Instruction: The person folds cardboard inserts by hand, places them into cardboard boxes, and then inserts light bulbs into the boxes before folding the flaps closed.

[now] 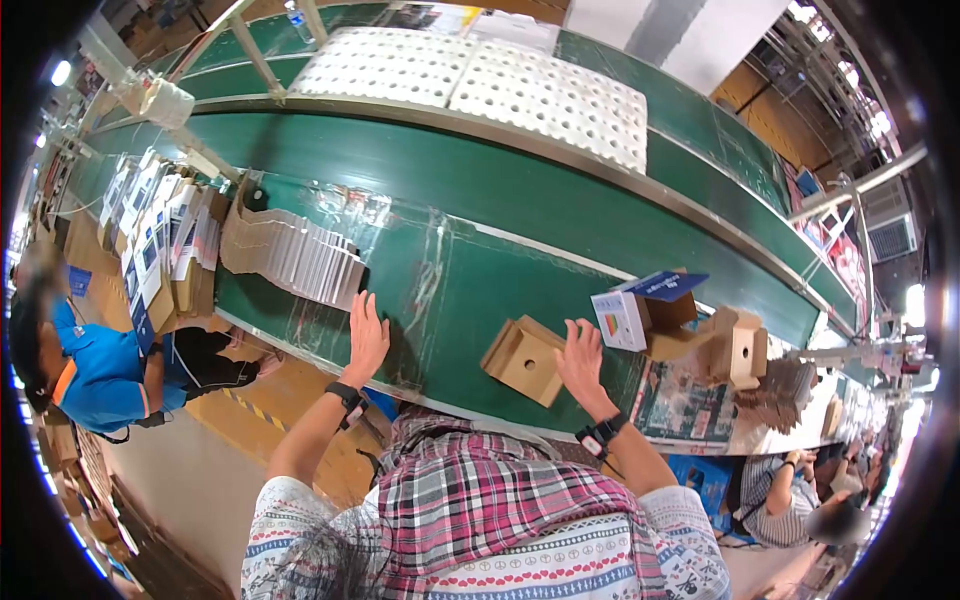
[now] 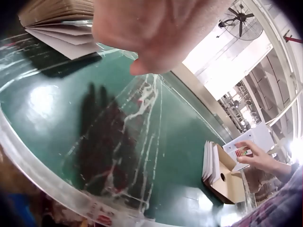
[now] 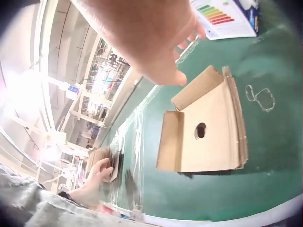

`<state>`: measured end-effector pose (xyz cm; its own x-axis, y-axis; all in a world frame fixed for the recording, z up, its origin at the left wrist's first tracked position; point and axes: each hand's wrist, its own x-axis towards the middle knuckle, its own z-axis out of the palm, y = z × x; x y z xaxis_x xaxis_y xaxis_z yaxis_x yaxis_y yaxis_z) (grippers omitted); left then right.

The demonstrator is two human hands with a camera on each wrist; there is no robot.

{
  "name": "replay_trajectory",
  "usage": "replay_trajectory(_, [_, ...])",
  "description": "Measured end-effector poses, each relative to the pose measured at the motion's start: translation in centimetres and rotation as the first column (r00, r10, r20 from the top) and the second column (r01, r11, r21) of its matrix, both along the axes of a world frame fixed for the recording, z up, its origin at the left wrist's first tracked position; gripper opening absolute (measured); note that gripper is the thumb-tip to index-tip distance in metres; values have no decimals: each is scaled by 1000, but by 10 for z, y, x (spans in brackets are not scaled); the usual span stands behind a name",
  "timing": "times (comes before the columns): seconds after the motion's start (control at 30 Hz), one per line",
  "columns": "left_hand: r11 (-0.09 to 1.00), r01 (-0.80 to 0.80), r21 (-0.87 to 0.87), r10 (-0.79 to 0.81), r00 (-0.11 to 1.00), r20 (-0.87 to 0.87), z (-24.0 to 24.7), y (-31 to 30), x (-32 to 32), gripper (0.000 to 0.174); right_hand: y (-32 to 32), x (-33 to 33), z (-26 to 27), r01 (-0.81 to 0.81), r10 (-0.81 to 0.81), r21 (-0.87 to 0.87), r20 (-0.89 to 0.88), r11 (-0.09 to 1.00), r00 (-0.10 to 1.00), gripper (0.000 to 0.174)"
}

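A person in a pink plaid garment [image 1: 470,490] over printed sleeves reaches both bare hands over a green table [image 1: 460,310]. The left hand [image 1: 369,337] is open, its fingers extended upward and close together, beside the near end of a long row of thin folded cardboard pieces [image 1: 292,256]; whether it touches them cannot be told. The left wrist view shows its dark shadow on the table.

The right hand [image 1: 582,362] is open, fingers slightly bent and apart, between a brown cardboard insert [image 1: 526,362] and a white box [image 1: 640,315]. Contact with either is unclear. The insert lies near the table's front edge, a round hole in its flat middle, flaps raised along its sides and several layers at one edge. The box has a raised blue flap and a label of coloured bars. A small loop of string [image 3: 267,100] lies near the insert.

Right of the box stands another holed cardboard piece [image 1: 738,348], beside a brown stack [image 1: 775,395]. White trays with rows of holes [image 1: 553,100] sit across the far side. A person in blue [image 1: 105,370] is at the left.
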<state>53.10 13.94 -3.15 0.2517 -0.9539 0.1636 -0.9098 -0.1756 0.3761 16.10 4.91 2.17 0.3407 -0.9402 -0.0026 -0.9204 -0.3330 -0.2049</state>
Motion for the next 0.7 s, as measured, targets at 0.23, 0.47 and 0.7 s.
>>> replay_trajectory(0.23, [997,-65,48,66,998,-7,-3,-11,27,73,-9,25,23,-67,63,26,135,997,989,51])
replay_trajectory(0.47, [968,-223,116,213,973,93,-40,-29,60,69,-12,64,51,-150,122,101,238,984,964,48])
replay_trajectory(0.7, [985,-153,82,133,968,212,-5,-42,59,74,-23,92,63,-192,166,48,336,980,927,44])
